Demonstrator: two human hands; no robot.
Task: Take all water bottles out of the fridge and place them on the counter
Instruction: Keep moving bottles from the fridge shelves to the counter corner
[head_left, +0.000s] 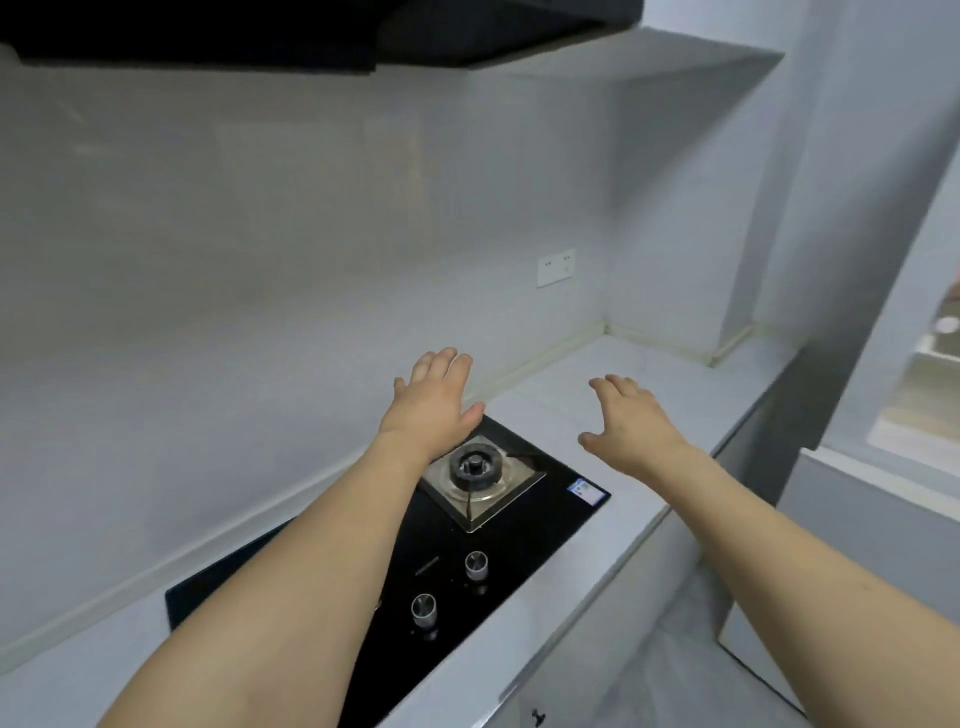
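Both my arms reach forward over a pale grey counter (623, 374). My left hand (434, 400) hovers palm down above the far edge of the stove, fingers straight and holding nothing. My right hand (631, 421) is spread open over the bare counter to the right of the stove, also holding nothing. No water bottle shows in this view. No fridge is clearly visible; a blurred opening (930, 374) with pale shelves sits at the far right edge.
A black glass gas stove (519, 540) with one burner (475, 465) and two knobs (452, 587) is set into the counter. A dark range hood (260, 36) hangs overhead. A wall socket (556, 266) sits on the backsplash. A white cabinet (857, 519) stands at right.
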